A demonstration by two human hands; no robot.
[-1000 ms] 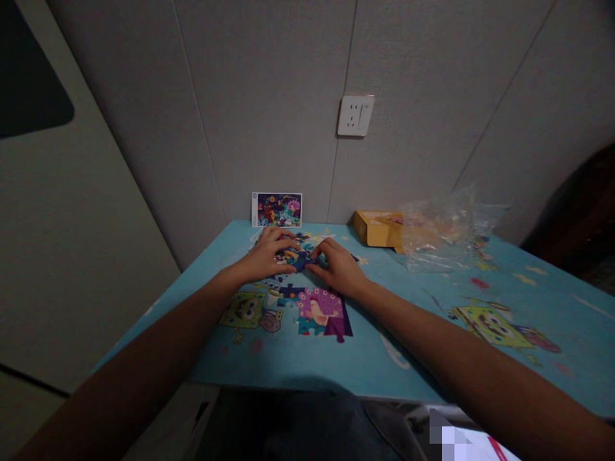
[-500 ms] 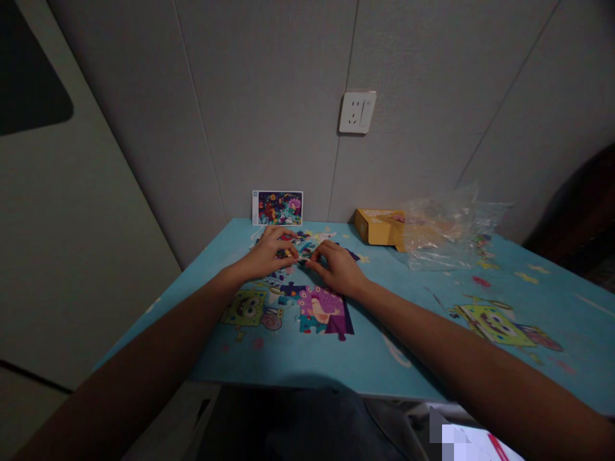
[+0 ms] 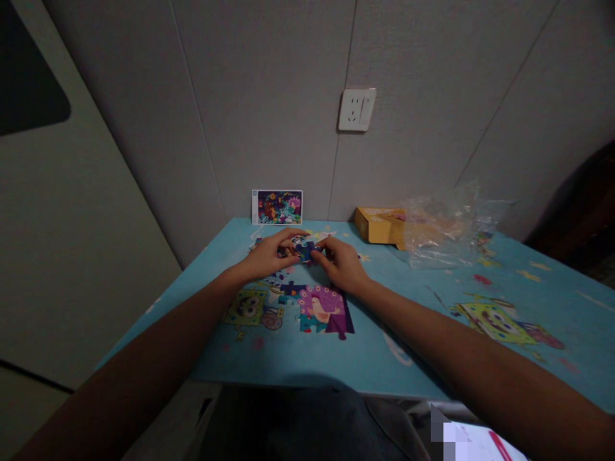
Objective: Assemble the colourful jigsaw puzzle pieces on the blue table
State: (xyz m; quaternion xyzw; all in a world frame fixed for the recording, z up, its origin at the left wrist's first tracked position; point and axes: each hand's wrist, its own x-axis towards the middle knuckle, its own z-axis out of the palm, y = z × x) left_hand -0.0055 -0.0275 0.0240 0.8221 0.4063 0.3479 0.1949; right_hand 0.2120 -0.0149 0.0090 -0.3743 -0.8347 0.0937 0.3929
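Note:
Between my two hands is a dark blue jigsaw puzzle piece (image 3: pixel 304 250), its printed face turned toward me. My left hand (image 3: pixel 270 255) grips its left side between thumb and fingers. The thumb and forefinger of my right hand (image 3: pixel 342 261) pinch its right side. Nearer to me lies a joined puzzle section (image 3: pixel 321 310) with a pink and purple creature on it. Loose pieces lie behind and beneath my hands, partly hidden by them.
A picture card (image 3: pixel 280 208) of the colourful scene leans on the wall at the back. To the right are a yellow box (image 3: pixel 379 226) and a crumpled clear plastic bag (image 3: pixel 439 234). The blue table covering (image 3: pixel 423 358) has printed cartoon figures.
The puzzle piece between my hands has tilted up, so its face now shows. My right hand has shifted slightly to the right, and my left fingers have spread over the piece's left side.

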